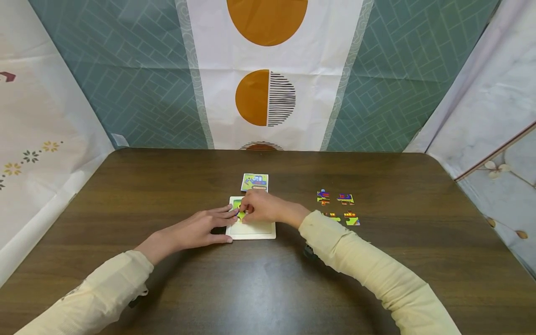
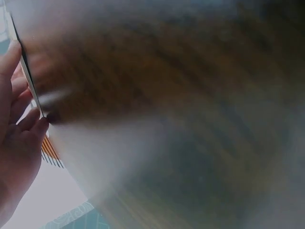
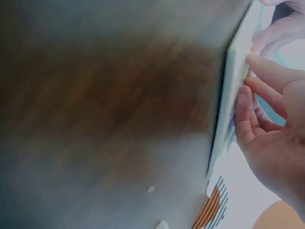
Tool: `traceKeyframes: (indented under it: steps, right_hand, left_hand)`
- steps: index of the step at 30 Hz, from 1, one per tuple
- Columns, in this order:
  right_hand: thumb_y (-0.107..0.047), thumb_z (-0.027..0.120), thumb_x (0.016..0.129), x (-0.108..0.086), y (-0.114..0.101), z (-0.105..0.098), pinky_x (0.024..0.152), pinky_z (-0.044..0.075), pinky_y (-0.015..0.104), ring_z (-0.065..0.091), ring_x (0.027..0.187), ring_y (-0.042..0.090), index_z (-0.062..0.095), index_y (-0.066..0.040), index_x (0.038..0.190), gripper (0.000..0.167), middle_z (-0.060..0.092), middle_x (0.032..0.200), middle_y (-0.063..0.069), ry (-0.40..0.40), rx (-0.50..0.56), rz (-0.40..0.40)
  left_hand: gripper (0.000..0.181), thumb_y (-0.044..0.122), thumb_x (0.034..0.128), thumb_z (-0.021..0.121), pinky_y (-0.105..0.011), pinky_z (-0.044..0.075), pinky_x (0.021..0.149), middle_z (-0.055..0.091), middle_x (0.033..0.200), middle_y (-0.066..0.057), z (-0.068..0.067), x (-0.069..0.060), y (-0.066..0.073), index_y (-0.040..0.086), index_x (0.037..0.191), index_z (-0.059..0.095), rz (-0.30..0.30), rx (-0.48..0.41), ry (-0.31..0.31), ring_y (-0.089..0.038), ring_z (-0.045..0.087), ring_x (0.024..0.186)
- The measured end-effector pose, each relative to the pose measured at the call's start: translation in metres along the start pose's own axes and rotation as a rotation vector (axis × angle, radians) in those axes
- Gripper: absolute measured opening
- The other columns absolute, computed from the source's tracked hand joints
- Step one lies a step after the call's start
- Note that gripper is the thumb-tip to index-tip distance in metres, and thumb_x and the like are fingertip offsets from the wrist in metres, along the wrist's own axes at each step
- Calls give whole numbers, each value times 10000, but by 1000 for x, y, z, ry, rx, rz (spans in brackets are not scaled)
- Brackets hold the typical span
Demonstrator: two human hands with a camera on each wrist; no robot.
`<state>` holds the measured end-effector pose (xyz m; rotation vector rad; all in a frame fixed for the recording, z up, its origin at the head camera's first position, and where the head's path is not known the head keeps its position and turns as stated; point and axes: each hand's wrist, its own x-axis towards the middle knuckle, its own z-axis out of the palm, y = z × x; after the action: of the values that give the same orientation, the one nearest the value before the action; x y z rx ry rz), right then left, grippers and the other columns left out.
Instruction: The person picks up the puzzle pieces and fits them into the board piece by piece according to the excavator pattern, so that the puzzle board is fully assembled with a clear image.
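A cream-coloured puzzle tray (image 1: 253, 236) lies on the table with green puzzle pieces (image 1: 237, 204) in its upper left part. The left hand (image 1: 201, 228) rests across the tray's left edge, fingers extended and fingertips touching a piece. Over the tray, the right hand (image 1: 264, 206) pinches a small green piece (image 1: 240, 217) between thumb and fingers, partly hidden by them. The left wrist view has the left hand (image 2: 21, 114) at the tray's edge. In the right wrist view, the right hand's (image 3: 271, 105) fingertips are against the tray (image 3: 228, 95).
Just behind the tray lies a picture card (image 1: 255, 181) showing a blue vehicle. Several loose puzzle pieces (image 1: 345, 199) lie on the brown table (image 1: 398, 186) to the right, some partly behind the right sleeve. Patterned cloths (image 1: 377, 93) hang around the table.
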<state>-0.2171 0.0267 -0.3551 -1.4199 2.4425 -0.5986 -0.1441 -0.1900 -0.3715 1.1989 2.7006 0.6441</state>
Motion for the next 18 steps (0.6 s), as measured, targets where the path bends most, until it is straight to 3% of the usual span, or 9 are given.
traceKeyframes:
  steps: [5, 13, 18]
  right_hand:
    - [-82, 744, 841, -4, 1, -9, 764, 475, 173, 643, 863, 165, 700, 27, 1058, 247, 666, 948, 92, -26, 34, 29]
    - [-136, 707, 893, -16, 5, -25, 749, 498, 196, 630, 888, 139, 689, -9, 1122, 262, 674, 990, 48, 3, 111, 129]
    - [-158, 694, 906, -25, 11, -30, 796, 508, 230, 634, 918, 153, 694, -29, 1137, 266, 684, 1057, 54, 29, 100, 178]
  left_hand:
    - [550, 283, 877, 723, -517, 406, 991, 493, 1394, -187, 0, 1, -1, -59, 1286, 584, 10, -7, 8, -380, 394, 1329]
    - [555, 291, 865, 735, -518, 407, 989, 493, 1397, -182, -1, 1, -1, -40, 1288, 592, -17, 2, -4, -371, 405, 1325]
    - [568, 318, 868, 730, -511, 397, 1004, 480, 1420, -162, -1, 0, -1, -17, 1304, 588, -35, 0, -12, -353, 395, 1338]
